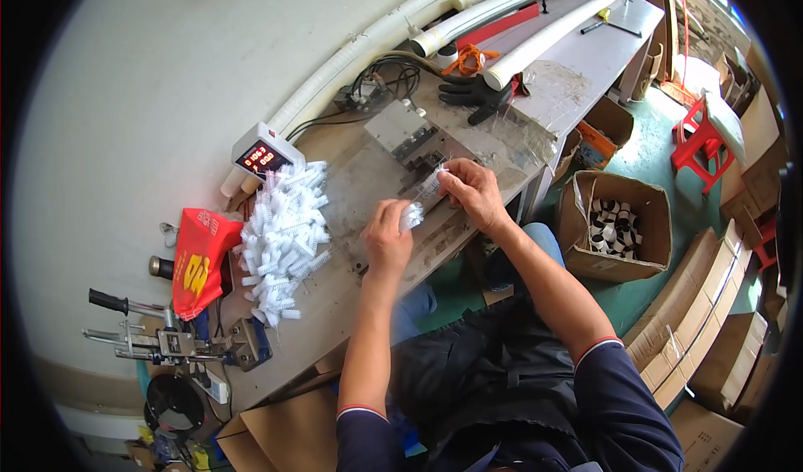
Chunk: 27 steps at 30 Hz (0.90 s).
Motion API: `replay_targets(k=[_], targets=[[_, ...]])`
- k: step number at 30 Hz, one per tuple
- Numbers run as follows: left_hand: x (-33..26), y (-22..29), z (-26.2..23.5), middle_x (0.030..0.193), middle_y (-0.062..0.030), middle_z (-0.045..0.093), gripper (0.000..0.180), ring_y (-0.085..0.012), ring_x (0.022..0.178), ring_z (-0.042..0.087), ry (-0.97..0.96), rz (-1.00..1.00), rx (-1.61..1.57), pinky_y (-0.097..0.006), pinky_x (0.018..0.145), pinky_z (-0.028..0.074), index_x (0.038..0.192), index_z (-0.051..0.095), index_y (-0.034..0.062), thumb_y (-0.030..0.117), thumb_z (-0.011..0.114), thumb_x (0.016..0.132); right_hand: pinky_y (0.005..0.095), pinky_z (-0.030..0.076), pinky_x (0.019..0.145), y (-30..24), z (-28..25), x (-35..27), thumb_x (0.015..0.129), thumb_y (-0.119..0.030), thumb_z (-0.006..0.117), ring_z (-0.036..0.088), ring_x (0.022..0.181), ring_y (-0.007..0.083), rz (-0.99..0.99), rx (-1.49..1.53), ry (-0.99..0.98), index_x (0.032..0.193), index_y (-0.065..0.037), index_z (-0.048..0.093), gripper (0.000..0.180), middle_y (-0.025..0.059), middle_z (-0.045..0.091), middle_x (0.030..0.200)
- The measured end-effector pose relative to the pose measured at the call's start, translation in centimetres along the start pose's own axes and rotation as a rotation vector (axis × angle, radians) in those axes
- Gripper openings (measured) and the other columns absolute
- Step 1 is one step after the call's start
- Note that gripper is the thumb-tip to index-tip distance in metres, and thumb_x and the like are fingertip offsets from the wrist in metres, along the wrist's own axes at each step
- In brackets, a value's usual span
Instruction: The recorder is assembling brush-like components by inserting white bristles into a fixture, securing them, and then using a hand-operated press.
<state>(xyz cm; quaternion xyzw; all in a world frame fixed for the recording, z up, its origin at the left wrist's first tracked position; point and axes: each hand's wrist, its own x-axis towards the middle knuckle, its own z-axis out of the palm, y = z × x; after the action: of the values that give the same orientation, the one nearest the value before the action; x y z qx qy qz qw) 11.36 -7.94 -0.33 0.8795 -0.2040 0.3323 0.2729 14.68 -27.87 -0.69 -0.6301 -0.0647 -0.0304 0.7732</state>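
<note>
My left hand point(386, 236) is closed over the bench, with a small clear-white bristle brush point(411, 216) at its fingertips. Just beyond it, my right hand point(475, 192) pinches the end of another whitish bristle piece point(431, 185). Whether these two pieces are joined I cannot tell. Both hands are at the near side of a metal fixture point(410, 137) on the bench. To the left of my left hand lies a big heap of white bristle brushes point(284, 246).
A digital counter box point(266, 150) stands behind the heap, beside a red bag point(201, 263). A lever clamp tool point(176, 338) sits at the bench's left end. Long white tubes point(552, 41) and a black glove point(477, 95) lie farther right. A carton point(619, 267) with black-and-white pieces is on the floor.
</note>
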Motion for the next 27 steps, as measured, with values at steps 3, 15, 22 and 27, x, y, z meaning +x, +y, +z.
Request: replay_targets(k=[3, 15, 22, 27], targets=[[-0.2, 1.0, -0.2, 0.097, -0.0094, 0.07, 0.026, -0.0334, 0.088, 0.071, -0.028, 0.036, 0.026, -0.041, 0.076, 0.057, 0.102, 0.069, 0.0078, -0.006, 0.069, 0.081, 0.0251, 0.047, 0.059, 0.5, -0.3, 0.1, 0.099, -0.02, 0.068, 0.057, 0.065, 0.0074, -0.012, -0.031, -0.012, 0.1, 0.001, 0.069, 0.021, 0.0019, 0.068, 0.075], [-3.1, 3.5, -3.0, 0.089, -0.0154, 0.07, 0.02, -0.0364, 0.082, 0.07, 0.005, -0.299, -0.086, -0.043, 0.075, 0.055, 0.106, 0.066, 0.0049, -0.002, 0.06, 0.089, 0.0209, 0.043, 0.052, -0.4, 4.7, -2.1, 0.097, -0.012, 0.073, 0.055, 0.059, 0.0041, 0.028, 0.074, -0.303, 0.098, -0.001, 0.071, 0.011, -0.0009, 0.066, 0.074], [-11.0, 2.9, -11.7, 0.078, -0.002, 0.068, 0.013, -0.0105, 0.072, 0.064, 0.228, -0.661, -0.302, -0.03, 0.068, 0.052, 0.11, 0.069, 0.0058, 0.007, 0.064, 0.098, 0.022, 0.045, 0.053, -2.4, 13.4, -5.8, 0.097, -0.012, 0.072, 0.056, 0.061, 0.0047, 0.122, -0.056, -0.698, 0.113, 0.0, 0.072, 0.02, 0.0014, 0.068, 0.076], [-22.0, -3.2, -22.9, 0.084, -0.0002, 0.073, 0.016, -0.0075, 0.082, 0.063, 0.619, -1.076, -0.131, -0.028, 0.082, 0.05, 0.093, 0.074, 0.005, 0.018, 0.069, 0.101, 0.0256, 0.049, 0.058, -3.2, 22.1, -8.9, 0.097, -0.013, 0.071, 0.057, 0.061, 0.0077, 0.15, -0.228, -0.96, 0.126, 0.0, 0.067, 0.033, 0.0041, 0.069, 0.076]])
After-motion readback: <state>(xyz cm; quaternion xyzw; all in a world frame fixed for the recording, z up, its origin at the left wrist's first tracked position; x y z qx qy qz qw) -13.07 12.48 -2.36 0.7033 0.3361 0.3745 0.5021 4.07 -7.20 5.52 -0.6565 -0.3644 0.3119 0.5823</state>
